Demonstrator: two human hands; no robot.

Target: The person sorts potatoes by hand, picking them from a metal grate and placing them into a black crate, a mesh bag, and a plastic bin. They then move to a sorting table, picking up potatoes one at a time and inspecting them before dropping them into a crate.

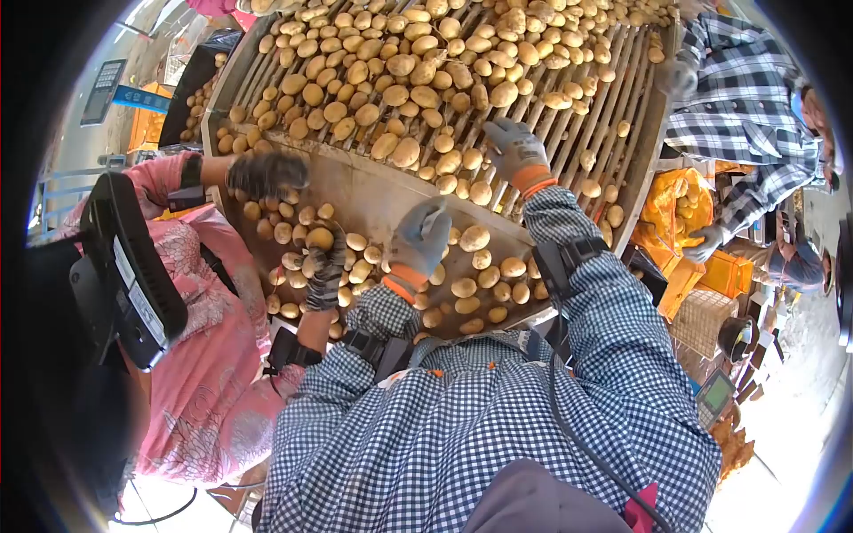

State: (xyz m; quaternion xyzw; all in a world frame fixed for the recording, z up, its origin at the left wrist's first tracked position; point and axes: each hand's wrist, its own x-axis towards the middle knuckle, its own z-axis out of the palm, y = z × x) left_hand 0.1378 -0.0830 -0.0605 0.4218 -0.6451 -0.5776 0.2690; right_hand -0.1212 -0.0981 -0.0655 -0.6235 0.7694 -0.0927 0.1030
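Observation:
Many potatoes (406, 151) lie on a slatted metal rack (610, 115) in front of me. My right hand (518, 153), in a grey glove with an orange cuff, reaches onto the slats beside some potatoes, its fingers apart and holding nothing. Over the lower metal tray (373, 188) is my left hand (421, 235), gloved alike, with its fingers bent together; whether anything is inside them is hidden. Loose potatoes (464, 288) lie in the tray around and below it.
At left a co-worker in pink (200, 320) has two dark-gloved hands at the tray, one holding a potato (320, 238). Another person in a plaid shirt (737, 89) stands at right, near an orange bag (671, 213) and an orange crate (729, 274).

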